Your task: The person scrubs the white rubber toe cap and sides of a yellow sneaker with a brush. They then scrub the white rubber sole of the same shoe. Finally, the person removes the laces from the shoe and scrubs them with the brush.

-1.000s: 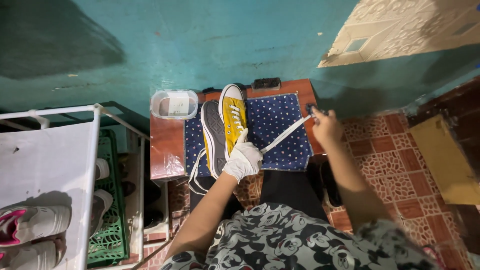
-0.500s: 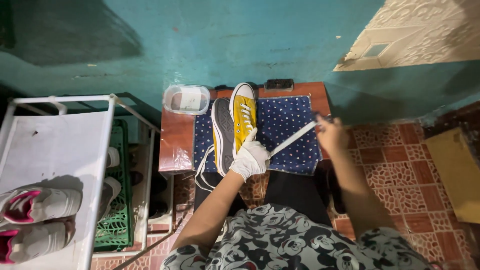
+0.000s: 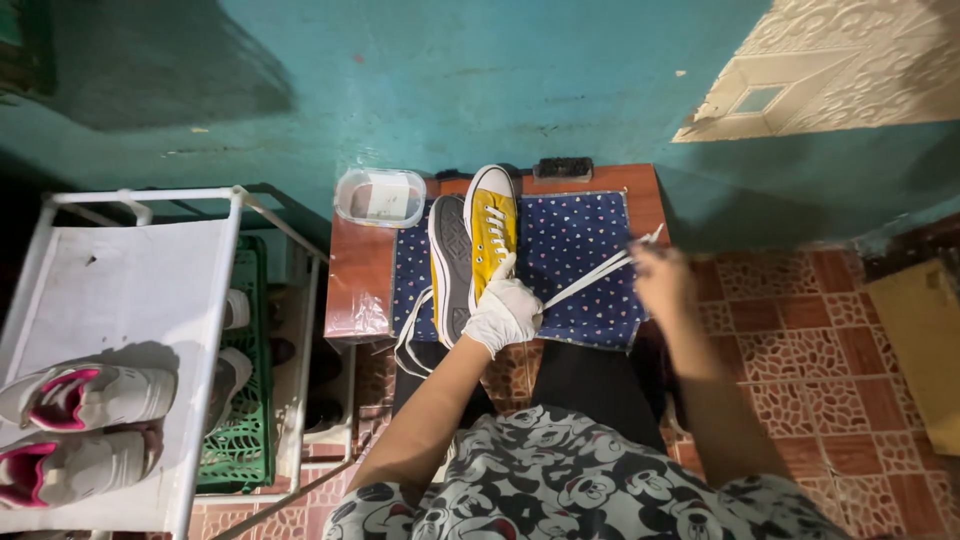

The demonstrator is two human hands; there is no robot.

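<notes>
Two hands work over a small wooden desk [image 3: 360, 275], seen from above past a patterned shirt [image 3: 560, 480] nearest the camera. Gloved in white, the left hand [image 3: 503, 315] is closed over the heel end of a yellow sneaker [image 3: 492, 230], pinning it to a blue dotted cloth [image 3: 580, 255] spread on the desk. The bare right hand [image 3: 662, 282], a little blurred, seems pinched on a white shoelace [image 3: 590, 278], which runs taut from the sneaker out to that hand at the cloth's right edge. Just left of the yellow sneaker, touching it, a second sneaker [image 3: 450, 265] lies with its dark sole turned up, and loose lace hangs off the desk's near edge below it. At the desk's far left corner stands a clear plastic container [image 3: 380, 197], and a dark brush [image 3: 563, 168] lies along the far edge against the teal wall [image 3: 450, 80]. Well to the left, a white rack [image 3: 120, 290] carries white and pink sneakers [image 3: 85, 395].
</notes>
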